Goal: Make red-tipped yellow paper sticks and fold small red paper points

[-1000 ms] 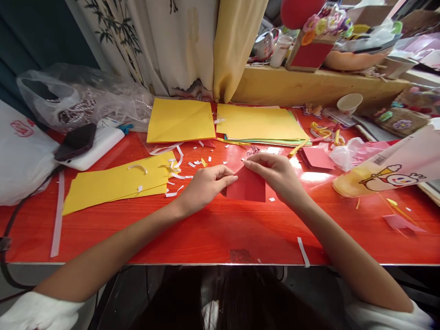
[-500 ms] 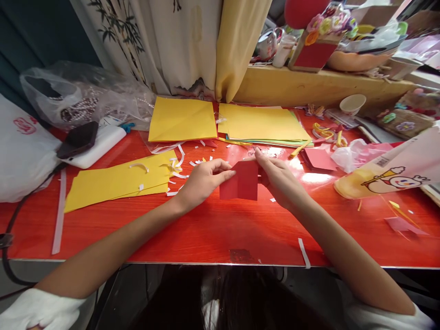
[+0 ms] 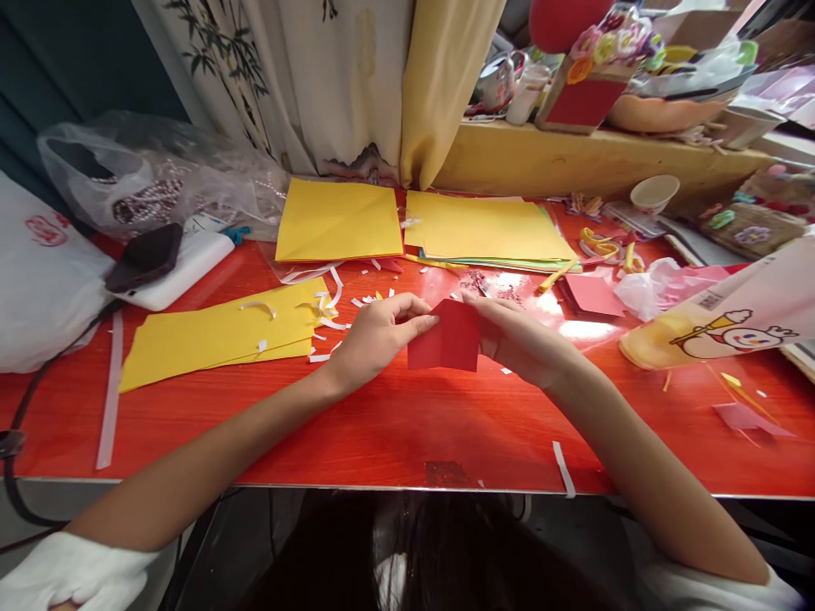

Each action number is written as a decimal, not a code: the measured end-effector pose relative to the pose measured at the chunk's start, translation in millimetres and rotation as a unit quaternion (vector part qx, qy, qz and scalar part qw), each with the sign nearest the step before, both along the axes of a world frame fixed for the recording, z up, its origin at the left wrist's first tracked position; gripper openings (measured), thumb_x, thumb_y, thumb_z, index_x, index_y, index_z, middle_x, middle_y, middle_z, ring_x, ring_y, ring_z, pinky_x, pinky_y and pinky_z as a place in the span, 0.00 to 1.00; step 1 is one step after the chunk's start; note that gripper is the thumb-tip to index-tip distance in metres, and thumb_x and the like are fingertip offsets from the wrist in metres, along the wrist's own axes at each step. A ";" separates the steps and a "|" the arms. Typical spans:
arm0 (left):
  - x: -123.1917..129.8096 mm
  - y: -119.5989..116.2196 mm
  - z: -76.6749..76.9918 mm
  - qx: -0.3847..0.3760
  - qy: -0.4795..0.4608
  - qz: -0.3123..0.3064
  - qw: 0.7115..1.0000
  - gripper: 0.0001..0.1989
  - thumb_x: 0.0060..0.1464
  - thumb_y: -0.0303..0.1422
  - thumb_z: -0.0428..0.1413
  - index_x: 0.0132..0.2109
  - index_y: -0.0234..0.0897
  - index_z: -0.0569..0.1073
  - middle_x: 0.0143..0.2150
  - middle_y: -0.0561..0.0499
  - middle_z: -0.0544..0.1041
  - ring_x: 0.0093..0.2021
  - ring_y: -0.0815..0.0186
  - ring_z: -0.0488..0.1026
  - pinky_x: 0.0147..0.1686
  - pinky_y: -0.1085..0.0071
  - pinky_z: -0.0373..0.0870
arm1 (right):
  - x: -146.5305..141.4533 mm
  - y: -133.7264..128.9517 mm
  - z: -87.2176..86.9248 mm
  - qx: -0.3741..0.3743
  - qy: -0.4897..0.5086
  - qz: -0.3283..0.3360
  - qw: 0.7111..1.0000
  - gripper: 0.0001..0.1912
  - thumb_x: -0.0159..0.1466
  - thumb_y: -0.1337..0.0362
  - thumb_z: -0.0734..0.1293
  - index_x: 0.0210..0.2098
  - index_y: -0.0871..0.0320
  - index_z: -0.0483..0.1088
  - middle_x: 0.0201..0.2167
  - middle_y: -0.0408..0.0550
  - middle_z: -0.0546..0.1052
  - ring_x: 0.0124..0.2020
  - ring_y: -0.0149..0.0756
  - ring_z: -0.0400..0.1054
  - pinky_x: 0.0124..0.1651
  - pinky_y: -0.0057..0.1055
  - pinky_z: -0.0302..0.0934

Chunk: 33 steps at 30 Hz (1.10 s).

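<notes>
A small red paper [image 3: 451, 339] with an upright crease near its middle is held up above the red table [image 3: 382, 441]. My left hand [image 3: 380, 336] pinches its left edge between thumb and fingers. At the right edge is my right hand [image 3: 517, 339], its fingers reaching behind the paper and partly hidden by it. Yellow strips [image 3: 216, 335] lie left of my left hand, with white paper scraps on and beside them. Behind the hands are two stacks of yellow sheets, one on the left [image 3: 340, 221] and one on the right [image 3: 487, 229].
A tilted drink cup [image 3: 719, 314] and pink-red squares [image 3: 593, 294] are on the right. A phone [image 3: 145, 257] rests on a white box at the left, near plastic bags. The table's front edge [image 3: 382, 487] runs below the hands.
My right hand has turned, its thumb lowered toward the top edge of the red paper. The paper's fold looks slightly sharper. My left hand has hardly moved.
</notes>
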State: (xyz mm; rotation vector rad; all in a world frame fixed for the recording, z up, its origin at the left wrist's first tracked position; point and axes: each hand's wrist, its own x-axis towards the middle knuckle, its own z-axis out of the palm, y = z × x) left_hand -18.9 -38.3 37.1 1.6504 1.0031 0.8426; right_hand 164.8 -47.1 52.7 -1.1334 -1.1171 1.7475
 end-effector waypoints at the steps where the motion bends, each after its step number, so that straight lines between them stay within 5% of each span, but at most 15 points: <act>1: -0.1 -0.1 0.1 -0.002 0.001 -0.002 1.000 0.12 0.54 0.39 0.52 0.36 0.34 0.71 0.34 0.51 0.74 0.35 0.69 0.69 0.36 0.72 0.65 | 0.2 -0.1 0.3 0.001 -0.005 0.000 1.000 0.14 0.55 0.54 0.69 0.30 0.60 0.74 0.31 0.47 0.74 0.31 0.28 0.67 0.34 0.24 0.64; 9: 0.1 -0.5 1.6 -0.004 -0.006 -0.007 1.000 0.12 0.54 0.39 0.52 0.36 0.34 0.71 0.34 0.52 0.74 0.35 0.69 0.69 0.35 0.74 0.64 | 3.5 -1.4 3.0 0.050 -0.148 0.004 0.988 0.16 0.54 0.53 0.70 0.37 0.57 0.73 0.36 0.46 0.73 0.36 0.29 0.65 0.35 0.25 0.57; 14: -0.1 -0.4 2.7 0.018 0.015 -0.002 1.000 0.11 0.54 0.39 0.52 0.35 0.34 0.72 0.33 0.52 0.73 0.34 0.70 0.67 0.34 0.74 0.62 | 2.3 -1.5 0.9 0.119 -0.173 0.078 0.975 0.15 0.55 0.54 0.68 0.28 0.61 0.69 0.25 0.41 0.65 0.28 0.26 0.58 0.31 0.26 0.50; 23: -0.5 -1.9 2.8 0.051 0.033 -0.009 0.998 0.13 0.56 0.41 0.50 0.38 0.35 0.71 0.36 0.52 0.74 0.38 0.69 0.68 0.39 0.72 0.62 | 0.5 -0.9 -0.6 0.200 -0.282 0.074 0.935 0.24 0.55 0.50 0.68 0.19 0.59 0.53 0.20 0.37 0.47 0.22 0.24 0.41 0.25 0.28 0.36; 27: -1.2 -1.9 2.5 0.046 0.038 -0.009 0.998 0.12 0.56 0.39 0.51 0.37 0.36 0.72 0.35 0.52 0.74 0.37 0.70 0.69 0.37 0.73 0.63 | -0.6 -4.6 1.7 0.156 -0.233 0.115 0.953 0.20 0.58 0.48 0.64 0.24 0.61 0.63 0.21 0.39 0.59 0.24 0.25 0.52 0.26 0.26 0.46; 33: -1.1 -3.5 3.8 0.043 0.032 0.007 0.999 0.11 0.56 0.39 0.51 0.36 0.36 0.72 0.34 0.53 0.74 0.35 0.71 0.69 0.35 0.74 0.63 | 2.3 -3.9 -3.2 0.043 -0.107 0.089 0.989 0.20 0.60 0.49 0.62 0.31 0.61 0.70 0.29 0.45 0.69 0.31 0.28 0.64 0.35 0.25 0.59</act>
